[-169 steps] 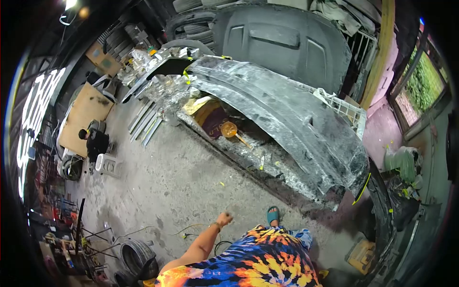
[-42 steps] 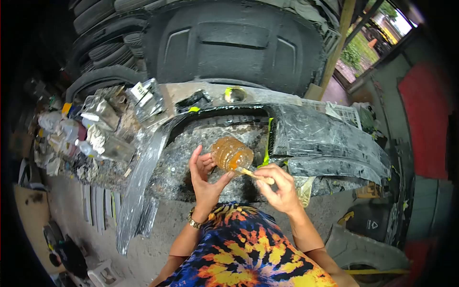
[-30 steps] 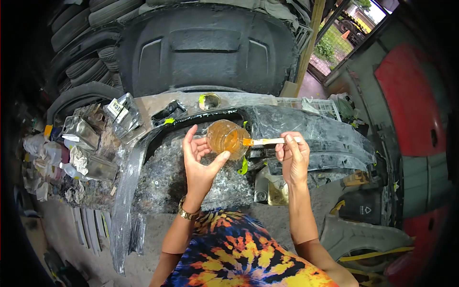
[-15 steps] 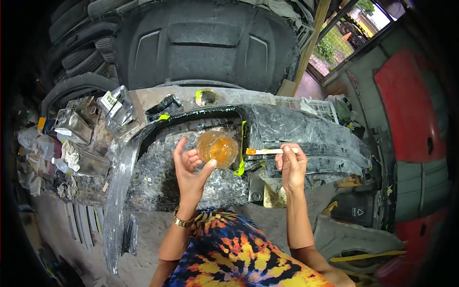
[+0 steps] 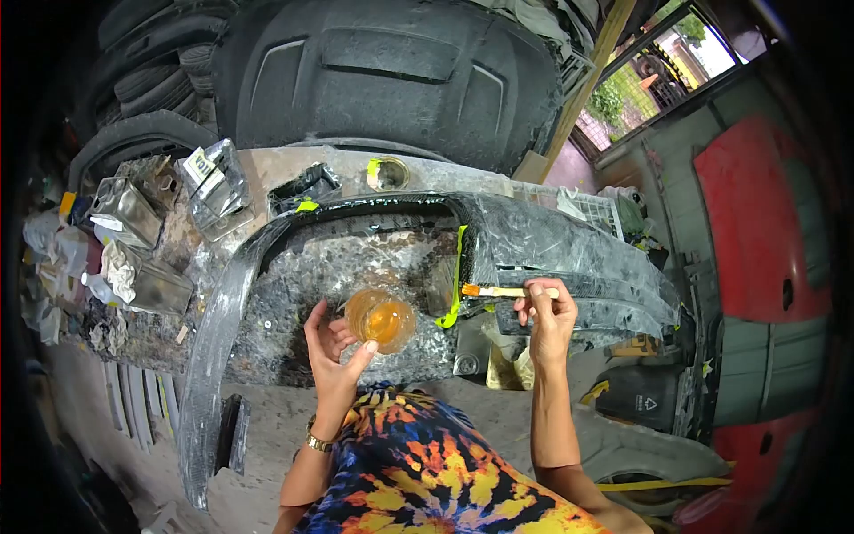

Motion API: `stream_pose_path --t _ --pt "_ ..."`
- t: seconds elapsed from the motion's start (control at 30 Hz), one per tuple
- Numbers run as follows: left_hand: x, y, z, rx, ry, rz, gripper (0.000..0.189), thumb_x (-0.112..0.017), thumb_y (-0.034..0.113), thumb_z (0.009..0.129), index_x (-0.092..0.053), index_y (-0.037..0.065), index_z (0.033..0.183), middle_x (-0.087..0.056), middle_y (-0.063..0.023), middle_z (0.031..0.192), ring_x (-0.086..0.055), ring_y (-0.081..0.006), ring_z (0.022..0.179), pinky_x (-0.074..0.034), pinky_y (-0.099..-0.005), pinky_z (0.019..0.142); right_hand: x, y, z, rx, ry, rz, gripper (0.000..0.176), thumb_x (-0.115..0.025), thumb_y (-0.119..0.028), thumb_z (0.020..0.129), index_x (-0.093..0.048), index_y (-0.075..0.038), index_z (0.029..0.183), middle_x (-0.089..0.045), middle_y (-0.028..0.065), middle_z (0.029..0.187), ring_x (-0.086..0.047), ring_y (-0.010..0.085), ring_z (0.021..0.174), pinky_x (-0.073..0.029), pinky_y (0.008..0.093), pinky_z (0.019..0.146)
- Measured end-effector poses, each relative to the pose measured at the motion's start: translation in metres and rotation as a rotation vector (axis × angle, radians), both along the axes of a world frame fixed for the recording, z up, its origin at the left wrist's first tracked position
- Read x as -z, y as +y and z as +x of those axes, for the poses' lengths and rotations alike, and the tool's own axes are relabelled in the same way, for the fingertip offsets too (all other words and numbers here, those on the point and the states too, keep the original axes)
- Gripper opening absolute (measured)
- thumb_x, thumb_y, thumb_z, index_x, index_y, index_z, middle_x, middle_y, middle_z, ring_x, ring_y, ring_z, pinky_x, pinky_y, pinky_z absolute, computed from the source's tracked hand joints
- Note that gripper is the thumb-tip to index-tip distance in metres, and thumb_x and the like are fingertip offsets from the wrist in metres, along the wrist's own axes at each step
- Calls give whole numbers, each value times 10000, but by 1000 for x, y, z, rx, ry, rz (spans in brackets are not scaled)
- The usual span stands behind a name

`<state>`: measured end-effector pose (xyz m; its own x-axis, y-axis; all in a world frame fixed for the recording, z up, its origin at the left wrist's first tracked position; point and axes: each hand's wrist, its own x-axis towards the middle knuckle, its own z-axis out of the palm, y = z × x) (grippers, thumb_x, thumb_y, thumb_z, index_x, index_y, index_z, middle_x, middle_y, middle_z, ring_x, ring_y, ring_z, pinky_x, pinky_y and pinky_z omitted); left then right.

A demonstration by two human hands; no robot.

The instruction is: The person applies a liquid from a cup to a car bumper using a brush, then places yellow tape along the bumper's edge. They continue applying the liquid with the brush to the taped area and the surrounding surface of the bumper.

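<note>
My left hand (image 5: pixel 336 351) is closed round the side of a clear cup (image 5: pixel 381 320) with amber liquid in it, tilted toward me above the stained bench. In my right hand (image 5: pixel 548 311) is a small brush (image 5: pixel 507 291), pinched by its pale wooden handle. Its orange-wet bristles point left, right at the edge of a dark, woven-looking car body panel (image 5: pixel 569 236). Yellow-green tape (image 5: pixel 459 285) runs down that edge just beside the bristles. The panel's long curved arm (image 5: pixel 213 347) arches over to the left and hangs past the bench front.
Metal cans (image 5: pixel 129 209) and crumpled rags crowd the bench's left end. An open tin (image 5: pixel 388 173) stands behind the panel. A black hood (image 5: pixel 382 80) leans at the back, near stacked tyres (image 5: pixel 156 89). A red panel (image 5: pixel 752 222) hangs on the right wall.
My left hand has lowered the cup toward me and slightly left, away from the taped edge. The brush has dipped a little and moved slightly right, its bristles now at the panel's edge.
</note>
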<state>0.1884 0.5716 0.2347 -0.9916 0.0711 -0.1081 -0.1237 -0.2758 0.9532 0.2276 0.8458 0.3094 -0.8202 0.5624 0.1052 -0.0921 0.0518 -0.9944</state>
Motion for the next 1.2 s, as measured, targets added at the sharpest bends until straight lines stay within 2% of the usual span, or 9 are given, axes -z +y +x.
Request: stream_pose_path --t 0.33,0.4,0.53,0.63,0.7,1.2 --pt "11 -3 5 28 -29 18 852 -776 41 735 -251 -4 1404 -567 -103 1077 -596 -156 956 -478 -276 863 -2 -2 3 -26 -98 111 89 -589 -102 931 -627 -23 917 -636 45 679 -532 60 543 -410 200 494" --pt "12 -3 5 31 -2 2 817 -729 -22 750 -254 22 1414 -519 -71 1063 -563 -120 923 -492 -244 840 -4 -2 1 -36 -83 123 91 -587 -103 933 -627 -23 919 -632 44 673 -527 58 532 -405 197 485" --pt "10 -3 3 6 -47 12 868 -785 32 720 -257 15 1409 -570 -88 1069 -592 -148 943 -471 -267 850 -7 4 -6 -40 -120 126 92 -586 -103 934 -626 -21 920 -628 44 668 -516 60 516 -398 197 474" --pt "12 -5 2 8 -16 -1 866 -783 33 725 -255 13 1411 -570 -87 1070 -590 -147 944 -471 -269 848 -11 9 -15 -60 -87 98 97 -593 -109 931 -628 -20 913 -630 47 667 -509 60 507 -394 200 466" --pt "13 -5 2 28 22 -9 821 -719 -26 751 -247 23 1421 -526 -83 1089 -570 -127 937 -482 -245 851 -18 8 -19 -46 -90 100 152 -602 -134 922 -634 11 886 -588 53 627 -518 88 518 -396 215 469" --pt "5 -4 0 18 -2 17 810 -710 -19 767 -234 15 1421 -532 -90 1092 -572 -138 961 -478 -255 875 -17 24 -39 -105 -224 63 143 -608 -156 917 -632 -22 873 -613 48 635 -488 66 485 -378 204 457"
